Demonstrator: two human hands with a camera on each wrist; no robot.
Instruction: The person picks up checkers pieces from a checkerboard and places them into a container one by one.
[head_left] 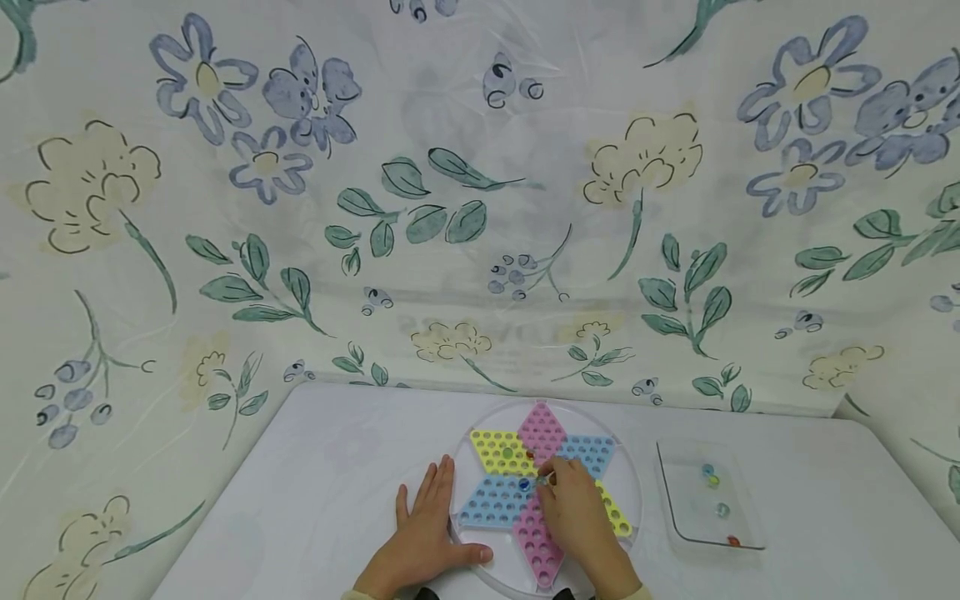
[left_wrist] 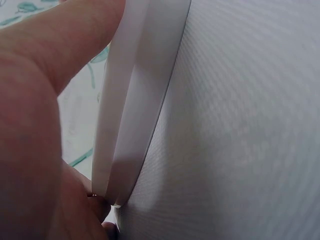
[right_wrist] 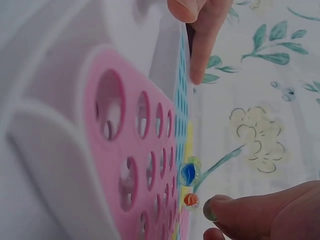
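Observation:
A round Chinese checkers board (head_left: 491, 504) with a star of pink, yellow and blue perforated sections lies in front of me. My right hand (head_left: 583, 510) is over its middle, thumb and fingertips pinching a green marble (right_wrist: 210, 210). Close to that hand on the board are a blue marble (head_left: 524, 484) and a red one (head_left: 530, 455); a green marble (head_left: 507, 453) sits in the yellow section. My left hand (head_left: 422, 532) rests at the board's left edge, fingers straight, thumb over the rim (left_wrist: 132, 100).
To the right of the board stands a clear plastic box (head_left: 693, 508) with several marbles in it, including a red one (head_left: 733, 542). A white table (head_left: 315, 467) carries everything, with a floral cloth (head_left: 450, 275) hanging behind it.

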